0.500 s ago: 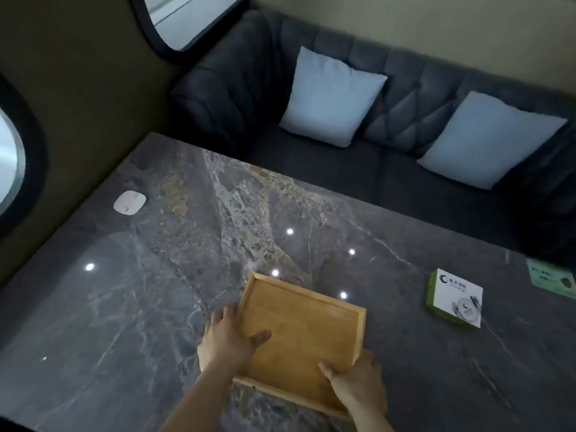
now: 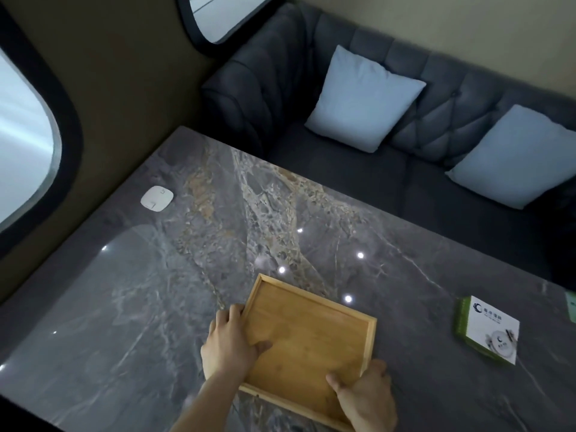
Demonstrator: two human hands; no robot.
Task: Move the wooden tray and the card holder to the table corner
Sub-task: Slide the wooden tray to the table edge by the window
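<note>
An empty wooden tray [image 2: 308, 332] lies near the front middle of the grey marble table [image 2: 149, 294]. My left hand [image 2: 229, 341] grips its left rim, thumb inside the tray, fingers outside. My right hand [image 2: 366, 397] grips the near right corner, thumb on the tray floor. The card holder [image 2: 487, 330], a green block with a white printed card on its face, stands to the right of the tray, apart from both hands.
A small white square device [image 2: 156, 198] lies near the table's far left edge by the wall. A dark sofa [image 2: 358, 169] with two pale cushions runs along the far side. A green card [image 2: 572, 307] shows at the right frame edge.
The tray with both hands on it has shifted slightly left and away from me on the table. The card holder stays where it was.
</note>
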